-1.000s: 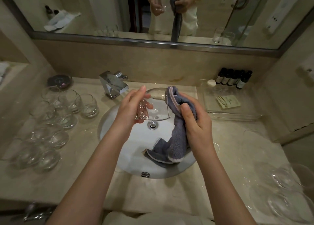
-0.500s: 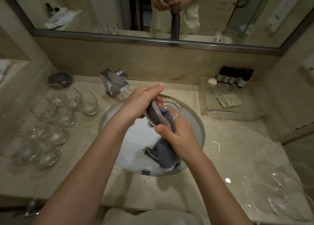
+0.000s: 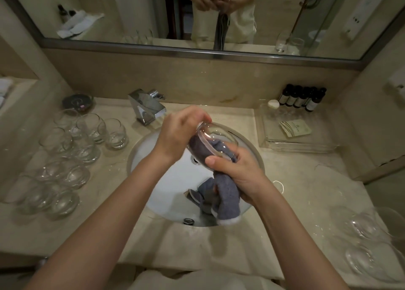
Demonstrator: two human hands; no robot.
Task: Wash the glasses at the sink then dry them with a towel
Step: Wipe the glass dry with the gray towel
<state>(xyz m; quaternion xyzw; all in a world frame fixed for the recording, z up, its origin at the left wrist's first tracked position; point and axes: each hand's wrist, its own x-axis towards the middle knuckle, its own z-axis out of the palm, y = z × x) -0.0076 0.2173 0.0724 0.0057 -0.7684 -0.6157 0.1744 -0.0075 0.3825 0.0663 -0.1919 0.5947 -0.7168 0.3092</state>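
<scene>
Fingers of the left hand (image 3: 175, 134) curl round the tumbler (image 3: 210, 144) above the sink (image 3: 252, 149) — right hand (image 3: 238, 175) grips the grey towel (image 3: 225, 202) stuffed inside. Better to twist glass against cloth, wiping right to the base.

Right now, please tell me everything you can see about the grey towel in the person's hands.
The towel is blue-grey, soft terry cloth as it looks, with a pale trim at its hanging end. Its upper part is stuffed inside the clear glass, which the left hand holds tilted over the sink. The right hand grips its middle just below the glass. The rest hangs down into the white basin, bunched and folded.
</scene>
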